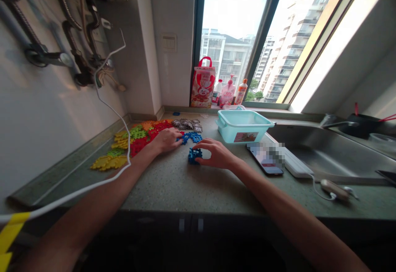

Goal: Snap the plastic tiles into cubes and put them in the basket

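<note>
My right hand (215,153) grips a small blue block built from interlocking plastic pieces (194,156), thumb and fingers curved round its right side, on the countertop. Further back and to the left, my left hand (168,139) has its fingers bent down at the edge of several loose blue interlocking pieces (195,137), and its fingertips close on one of them. Red pieces (138,145) lie partly hidden behind that hand and wrist. Beside them are yellow pieces (109,162), green pieces (138,131), orange pieces (150,124) and grey pieces (187,124).
A light-blue plastic tub (224,131) stands behind my right hand. A phone (267,164), a white power bank (293,162) and a sink (328,152) are to the right. A white cable (128,140) hangs across the left side. Bottles (227,93) stand by the window.
</note>
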### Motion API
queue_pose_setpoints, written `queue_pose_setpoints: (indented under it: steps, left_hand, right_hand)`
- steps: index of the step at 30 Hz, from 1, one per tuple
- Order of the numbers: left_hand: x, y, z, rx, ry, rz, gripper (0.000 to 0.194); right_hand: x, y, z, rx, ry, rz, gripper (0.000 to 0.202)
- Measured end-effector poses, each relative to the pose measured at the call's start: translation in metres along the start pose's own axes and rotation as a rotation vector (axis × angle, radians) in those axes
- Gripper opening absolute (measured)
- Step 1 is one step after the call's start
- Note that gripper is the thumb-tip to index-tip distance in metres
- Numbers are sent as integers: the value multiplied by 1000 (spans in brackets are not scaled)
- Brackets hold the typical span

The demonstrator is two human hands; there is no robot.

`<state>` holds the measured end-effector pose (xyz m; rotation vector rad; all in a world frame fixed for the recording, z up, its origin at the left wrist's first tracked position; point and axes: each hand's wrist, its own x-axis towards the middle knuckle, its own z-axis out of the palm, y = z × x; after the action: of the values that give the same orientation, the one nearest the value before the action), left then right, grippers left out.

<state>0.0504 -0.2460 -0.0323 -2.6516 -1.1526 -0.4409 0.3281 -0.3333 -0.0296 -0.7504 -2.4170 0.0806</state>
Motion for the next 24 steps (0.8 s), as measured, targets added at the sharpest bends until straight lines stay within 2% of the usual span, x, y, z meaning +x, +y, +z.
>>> queue_pose_setpoints:
  steps: [3, 7, 10, 12, 15, 17, 20, 24]
  left_hand:
    - [1, -1, 2, -47, 82, -56, 36]
    - [2, 2, 4, -257, 185, -164, 35]
    - [3, 8, 0, -423, 247, -228, 33]
    - [3, 13, -5, -519, 264, -249, 33]
    - [5, 24, -15, -656, 244, -231, 34]
    - [5, 31, -22, -734, 211, -182, 34]
    - [5, 43, -28, -825, 139, -89, 34]
    - [5, 47, -31, -890, 22, -23, 39]
  right_hand:
    - [1, 0, 2, -31, -5, -8, 35]
    - [0, 3, 3, -39, -15, -10, 32]
    - [0, 5, 3, -8, -40, -25, 31]
    - [0, 6, 2, -1, 10, -25, 32]
    - [1, 6, -5, -40, 183, 1, 43]
    - [2, 4, -10, -86, 240, 6, 53]
    - [5, 1, -15, -123, 182, -13, 57]
    - [7, -1, -16, -88, 116, -24, 46]
